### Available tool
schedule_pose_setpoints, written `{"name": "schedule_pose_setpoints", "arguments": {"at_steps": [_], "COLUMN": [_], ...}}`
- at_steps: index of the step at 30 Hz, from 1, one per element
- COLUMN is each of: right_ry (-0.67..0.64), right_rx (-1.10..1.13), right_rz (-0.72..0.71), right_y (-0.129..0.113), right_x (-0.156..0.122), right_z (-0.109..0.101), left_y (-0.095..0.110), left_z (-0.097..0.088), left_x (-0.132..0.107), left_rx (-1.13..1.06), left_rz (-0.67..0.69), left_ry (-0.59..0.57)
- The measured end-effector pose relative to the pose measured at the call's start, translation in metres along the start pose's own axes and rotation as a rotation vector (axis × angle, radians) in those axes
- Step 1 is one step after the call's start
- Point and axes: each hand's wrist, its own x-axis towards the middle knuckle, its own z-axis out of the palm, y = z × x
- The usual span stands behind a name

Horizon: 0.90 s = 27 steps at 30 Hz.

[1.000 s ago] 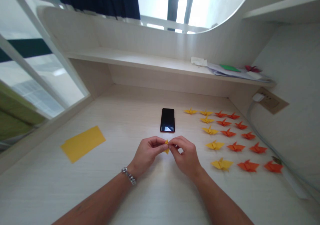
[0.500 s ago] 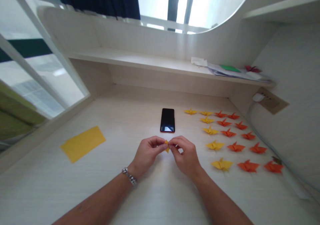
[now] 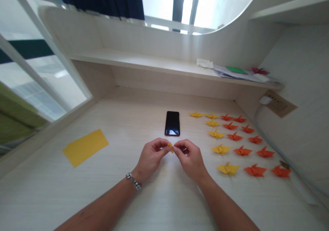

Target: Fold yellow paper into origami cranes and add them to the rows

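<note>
A small folded piece of yellow paper [image 3: 171, 147] is pinched between my two hands, above the middle of the desk. My left hand [image 3: 153, 155] grips its left side with thumb and forefinger. From the right, my right hand [image 3: 190, 157] closes thumb and fingertips on its other edge. Most of the paper is covered by the fingers, so its folded shape is hard to make out. Just beyond the hands lies a black phone [image 3: 172, 123], flat on the desk.
Rows of yellow paper cranes [image 3: 221, 149] and orange paper cranes [image 3: 243, 151] stand on the right. Yellow paper sheets [image 3: 86, 147] lie at the left. A cable [image 3: 272, 142] runs along the right wall from a socket [image 3: 279, 103]. A shelf [image 3: 154, 63] crosses the back.
The yellow paper has tilted a little between the fingers, and my right thumb and fingers have shifted slightly on it. The cranes, sheets and phone have stayed put.
</note>
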Motion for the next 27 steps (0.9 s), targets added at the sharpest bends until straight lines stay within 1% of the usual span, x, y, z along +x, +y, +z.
{"name": "schedule_pose_setpoints", "arguments": {"at_steps": [4,10,16,20,27], "right_ry": [-0.039,-0.068,-0.08,-0.078,-0.07], "right_rx": [0.064,0.224,0.329,0.274,0.01], "right_rz": [0.063,0.168,0.204,0.166,0.011], "right_y": [0.001,0.009,0.014,0.012,0.0], "right_x": [0.0,0.002,0.005,0.004,0.0], "right_z": [-0.001,0.002,0.003,0.002,0.0], "left_y": [-0.001,-0.003,-0.005,-0.006,-0.004], "left_z": [0.0,0.0,-0.001,0.0,0.001], "left_x": [0.0,-0.002,-0.003,-0.003,-0.002], "left_rx": [0.039,0.086,0.1,0.102,0.109], "left_rz": [0.047,0.09,0.113,0.094,0.064], "left_ry": [0.027,0.033,0.018,0.016,-0.003]}}
